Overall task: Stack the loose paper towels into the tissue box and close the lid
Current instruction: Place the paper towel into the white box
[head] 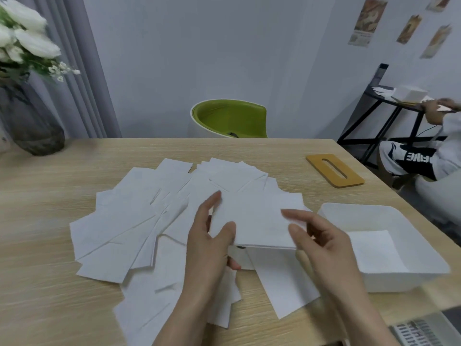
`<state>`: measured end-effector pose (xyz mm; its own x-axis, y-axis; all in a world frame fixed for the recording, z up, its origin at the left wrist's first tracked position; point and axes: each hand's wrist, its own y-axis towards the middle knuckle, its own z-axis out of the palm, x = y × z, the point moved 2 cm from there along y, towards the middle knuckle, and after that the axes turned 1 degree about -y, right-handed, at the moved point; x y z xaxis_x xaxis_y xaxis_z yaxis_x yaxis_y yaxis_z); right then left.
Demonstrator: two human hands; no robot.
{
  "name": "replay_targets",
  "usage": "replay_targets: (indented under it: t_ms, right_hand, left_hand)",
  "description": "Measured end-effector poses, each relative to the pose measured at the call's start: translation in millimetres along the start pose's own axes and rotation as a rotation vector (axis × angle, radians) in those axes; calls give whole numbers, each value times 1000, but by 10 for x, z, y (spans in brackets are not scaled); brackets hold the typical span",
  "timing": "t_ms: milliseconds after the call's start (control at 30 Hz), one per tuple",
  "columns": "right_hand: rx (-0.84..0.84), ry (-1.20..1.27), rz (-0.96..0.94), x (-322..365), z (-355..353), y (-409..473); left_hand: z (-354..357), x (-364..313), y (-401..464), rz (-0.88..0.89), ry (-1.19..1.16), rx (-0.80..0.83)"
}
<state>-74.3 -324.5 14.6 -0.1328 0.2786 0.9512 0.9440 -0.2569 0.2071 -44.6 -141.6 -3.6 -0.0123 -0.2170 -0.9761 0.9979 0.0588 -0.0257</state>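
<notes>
A: What is before you, from the biggest thing down?

B: The wooden table (50, 270) fills the lower half of the frame. On it, in the centre and lower left, the loose paper towels (119, 236) lie spread like a fan, many overlapping. At the lower right stands the white tissue box (389, 278), open, with one towel flat on its bottom. Its wooden lid (349, 179), with a slot in it, lies apart at the upper right of the table.

A: And your hands?

B: You hold a small stack of towels (259, 221) in the centre of the frame, above the spread ones and just left of the box. Your left hand (209, 245) grips its left edge, thumb on top and fingers curled below. Your right hand (321, 243) pinches the right edge, thumb on top, the other fingers bent near it.

A: Anything else?

B: A dark vase (32, 123) with white flowers at the upper left, and a green chair (229, 118) behind the table.
</notes>
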Motion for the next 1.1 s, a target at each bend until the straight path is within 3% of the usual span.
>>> replay_targets:
  t_ms: [300,567,667,867,1100]
  right_hand:
    - [-144,-210,46,44,-914,132]
    - [-228,-419,115,-184,-1634,225]
    - [-223,-559,91,-290,-1762,261]
    - [-21,-846,-57,-390,-1851,341]
    - [254,-1098,-45,-458,-1909,448]
  left_hand:
    - [784,48,73,51,347,230]
    - [1511,145,48,492,791,408]
    - [1638,254,37,545,967,502]
    - [1720,284,99,572,1153,704]
    - [1790,207,164,621,1405,900]
